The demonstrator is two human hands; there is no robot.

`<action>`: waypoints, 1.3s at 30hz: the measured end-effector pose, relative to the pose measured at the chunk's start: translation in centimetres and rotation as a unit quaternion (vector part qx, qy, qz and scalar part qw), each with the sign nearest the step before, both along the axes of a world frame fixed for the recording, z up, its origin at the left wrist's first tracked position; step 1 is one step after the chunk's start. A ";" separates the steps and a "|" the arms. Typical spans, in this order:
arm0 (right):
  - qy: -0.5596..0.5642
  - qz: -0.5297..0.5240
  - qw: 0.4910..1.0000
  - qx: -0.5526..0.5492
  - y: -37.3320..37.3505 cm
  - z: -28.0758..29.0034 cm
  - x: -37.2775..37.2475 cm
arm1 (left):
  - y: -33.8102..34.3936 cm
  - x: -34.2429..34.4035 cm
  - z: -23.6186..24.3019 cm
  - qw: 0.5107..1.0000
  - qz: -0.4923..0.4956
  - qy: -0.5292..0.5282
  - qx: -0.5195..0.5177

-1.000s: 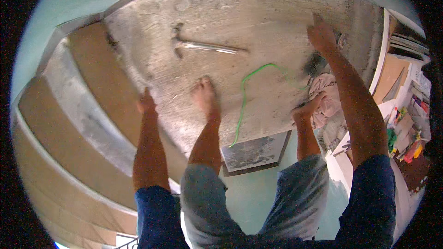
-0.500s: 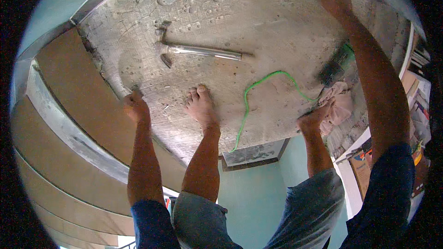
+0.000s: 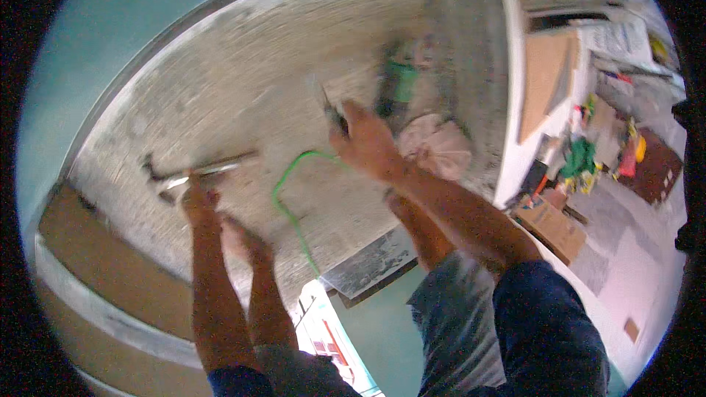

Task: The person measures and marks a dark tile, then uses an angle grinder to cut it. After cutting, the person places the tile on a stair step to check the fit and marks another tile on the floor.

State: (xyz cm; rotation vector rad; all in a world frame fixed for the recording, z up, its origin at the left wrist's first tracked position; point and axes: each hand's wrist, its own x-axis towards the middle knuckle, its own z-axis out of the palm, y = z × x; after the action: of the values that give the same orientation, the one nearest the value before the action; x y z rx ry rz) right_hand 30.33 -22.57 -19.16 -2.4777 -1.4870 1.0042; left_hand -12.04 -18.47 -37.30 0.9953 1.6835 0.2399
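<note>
My left hand (image 3: 198, 204) is closed around the handle of a claw hammer (image 3: 217, 169), close to its head. The hammer is low over the rough concrete floor; blur hides whether it touches. In my right hand (image 3: 368, 140) is a slim pointed metal tool (image 3: 326, 101), its tip toward the far left; its exact kind is smeared. Beyond that hand lies a green and black tool (image 3: 401, 82), with a crumpled pink cloth (image 3: 437, 148) beside it. A green cord (image 3: 276, 195) curves across the floor between my hands.
Brown steps (image 3: 110, 250) drop away at the left. A pale wall (image 3: 81, 81) borders the far side. Past a white ledge (image 3: 507, 169) at right are a cardboard box (image 3: 548, 228), bags and assorted clutter. My bare feet are on the concrete.
The view has swung to the right. My right hand has come back from the far right with the pointed tool. My left hand has gone from the step edge to the hammer.
</note>
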 end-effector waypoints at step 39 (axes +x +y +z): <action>0.246 -0.341 0.895 -0.148 -33.8 31.8 10.2 | -7.5 79.0 31.0 0.670 -0.658 0.079 0.335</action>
State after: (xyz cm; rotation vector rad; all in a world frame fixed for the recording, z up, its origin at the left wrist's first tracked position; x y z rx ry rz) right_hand 40.54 -56.34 12.62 -2.3455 -0.2875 1.5819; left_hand 66.97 -25.92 -6.27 2.5821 0.5730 -0.2479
